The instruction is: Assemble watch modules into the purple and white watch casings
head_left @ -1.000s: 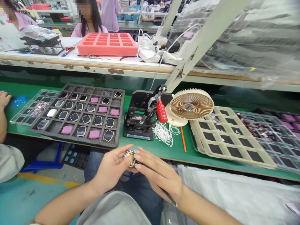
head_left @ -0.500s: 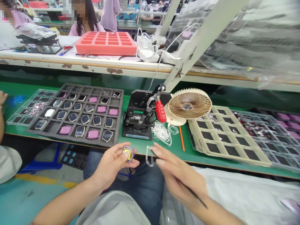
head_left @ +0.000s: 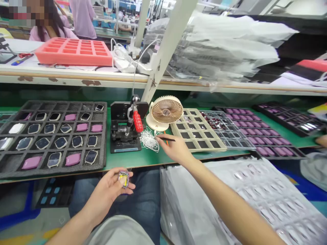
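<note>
While the left hand pinches the case between thumb and fingers before the table, the right hand holds a dark tool over the white loops. Beyond stand the press and fan; farther back, the red tray.

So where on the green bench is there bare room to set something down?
A narrow strip of bench shows bare just in front of the press. Another patch lies between the dark tray of purple pieces and the black tray at far right. The white cord is crowded by the fan, cream tray and right hand.
</note>
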Motion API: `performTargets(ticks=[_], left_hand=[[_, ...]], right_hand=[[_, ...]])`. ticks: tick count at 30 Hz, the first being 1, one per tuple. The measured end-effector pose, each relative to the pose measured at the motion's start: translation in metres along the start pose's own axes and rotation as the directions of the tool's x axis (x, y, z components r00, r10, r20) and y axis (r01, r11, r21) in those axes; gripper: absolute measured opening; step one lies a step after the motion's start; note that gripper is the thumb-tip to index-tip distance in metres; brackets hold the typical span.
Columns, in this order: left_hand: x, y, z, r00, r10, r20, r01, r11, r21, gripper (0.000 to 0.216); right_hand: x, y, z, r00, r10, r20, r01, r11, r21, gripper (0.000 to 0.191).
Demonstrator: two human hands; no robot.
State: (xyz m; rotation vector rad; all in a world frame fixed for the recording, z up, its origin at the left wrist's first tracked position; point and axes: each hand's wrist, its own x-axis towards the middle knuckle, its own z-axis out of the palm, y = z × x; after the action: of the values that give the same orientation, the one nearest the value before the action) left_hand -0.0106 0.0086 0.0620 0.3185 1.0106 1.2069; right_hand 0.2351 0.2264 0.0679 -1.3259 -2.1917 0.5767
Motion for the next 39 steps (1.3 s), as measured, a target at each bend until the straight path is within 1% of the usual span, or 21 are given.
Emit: performTargets(ticks=[2, 5, 7, 10, 12, 14, 17, 18, 20, 22, 24, 27, 29, 34, 39], left_hand=[[0.001, -0.003, 0.000, 1.000, -0.017, -0.005, 0.017, 1.000, 0.012, 0.039], [0.003, -0.008, 0.001, 0.998, -0.058, 0.035, 0.057, 0.998, 0.020, 0.041], [0.004, -0.011, 0.002, 0.996, -0.078, 0.038, 0.077, 0.997, 0.019, 0.043], [0.005, -0.015, 0.002, 0.994, -0.107, 0.010, 0.106, 0.994, 0.017, 0.044], [0.005, -0.017, 0.002, 0.994, -0.105, -0.014, 0.105, 0.994, 0.011, 0.043], [0.006, -0.019, 0.001, 0.996, -0.082, -0.042, 0.082, 0.997, 0.003, 0.043], [0.008, -0.023, 0.001, 0.996, -0.050, -0.070, 0.049, 0.999, -0.016, 0.046], [0.009, -0.024, 0.002, 0.996, -0.050, -0.069, 0.048, 0.999, -0.022, 0.047], [0.011, -0.028, 0.004, 0.996, -0.064, -0.056, 0.063, 0.998, -0.033, 0.049], [0.012, -0.031, 0.005, 0.995, -0.094, -0.043, 0.092, 0.995, -0.044, 0.050], [0.012, -0.034, 0.005, 0.991, -0.129, -0.041, 0.127, 0.991, -0.053, 0.049], [0.011, -0.036, 0.002, 0.985, -0.169, -0.044, 0.166, 0.983, -0.080, 0.047], [0.009, -0.035, 0.000, 0.983, -0.175, -0.057, 0.168, 0.980, -0.103, 0.046], [0.005, -0.029, -0.004, 0.982, -0.155, -0.106, 0.145, 0.985, -0.098, 0.050], [0.011, -0.031, -0.008, 0.979, -0.189, -0.072, 0.182, 0.979, -0.090, 0.054]], right_hand=[[-0.002, 0.004, 0.000, 0.999, 0.025, 0.045, -0.026, 1.000, 0.012, 0.028], [-0.004, 0.012, 0.001, 0.992, 0.042, 0.118, -0.046, 0.998, 0.031, 0.024], [-0.006, 0.017, -0.002, 0.991, 0.057, 0.117, -0.061, 0.997, 0.037, 0.028], [-0.010, 0.021, -0.017, 0.995, 0.077, 0.062, -0.079, 0.997, 0.023, 0.043], [-0.010, 0.028, -0.034, 0.996, 0.095, -0.001, -0.095, 0.995, -0.011, 0.052], [-0.004, 0.041, -0.055, 0.986, 0.136, -0.091, -0.143, 0.987, -0.075, 0.057], [0.019, 0.073, -0.083, 0.950, 0.239, -0.203, -0.282, 0.933, -0.222, 0.051], [0.030, 0.085, -0.090, 0.937, 0.276, -0.213, -0.328, 0.905, -0.272, 0.047], [0.053, 0.109, -0.098, 0.920, 0.345, -0.189, -0.391, 0.847, -0.359, 0.037], [0.076, 0.128, -0.100, 0.909, 0.393, -0.137, -0.412, 0.803, -0.430, 0.031], [0.097, 0.139, -0.096, 0.902, 0.422, -0.088, -0.408, 0.771, -0.489, 0.031], [0.122, 0.145, -0.087, 0.892, 0.452, -0.019, -0.386, 0.739, -0.552, 0.034], [0.133, 0.146, -0.081, 0.886, 0.464, 0.013, -0.370, 0.724, -0.583, 0.035], [0.144, 0.149, -0.072, 0.880, 0.475, 0.027, -0.353, 0.689, -0.633, 0.036], [0.142, 0.153, -0.070, 0.890, 0.456, 0.015, -0.343, 0.692, -0.636, 0.038]])
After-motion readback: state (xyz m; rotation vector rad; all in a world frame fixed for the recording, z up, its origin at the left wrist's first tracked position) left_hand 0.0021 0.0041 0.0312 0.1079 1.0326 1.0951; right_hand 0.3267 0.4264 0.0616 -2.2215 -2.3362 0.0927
